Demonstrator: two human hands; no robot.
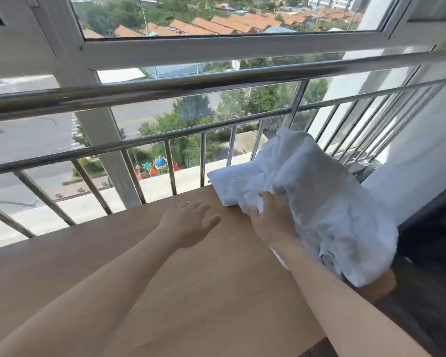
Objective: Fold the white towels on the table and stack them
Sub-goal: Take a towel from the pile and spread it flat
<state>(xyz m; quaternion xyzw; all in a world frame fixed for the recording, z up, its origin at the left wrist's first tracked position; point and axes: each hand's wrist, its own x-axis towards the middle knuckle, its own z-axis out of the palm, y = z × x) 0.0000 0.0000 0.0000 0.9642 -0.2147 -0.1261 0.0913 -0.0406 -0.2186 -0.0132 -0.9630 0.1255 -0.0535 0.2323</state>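
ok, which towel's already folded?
The flat folded towel at the far edge of the table, beside the railing. The crumpled heap to its right is unfolded; the right hand grips its edge.

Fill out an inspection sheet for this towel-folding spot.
Surface: wooden table, bare wood across its middle and left.
Job's things: crumpled white towels heaped at the table's right end; a folded-looking white towel lies flat at the far edge against the heap.
Clutter: nothing seen.
Hands: left hand open, fingers spread over bare wood, contact unclear; right hand grips cloth at the heap's near left edge.
Cables: nothing seen.
Surroundings: steel railing just past the table, window behind it over street and rooftops, white wall at right.
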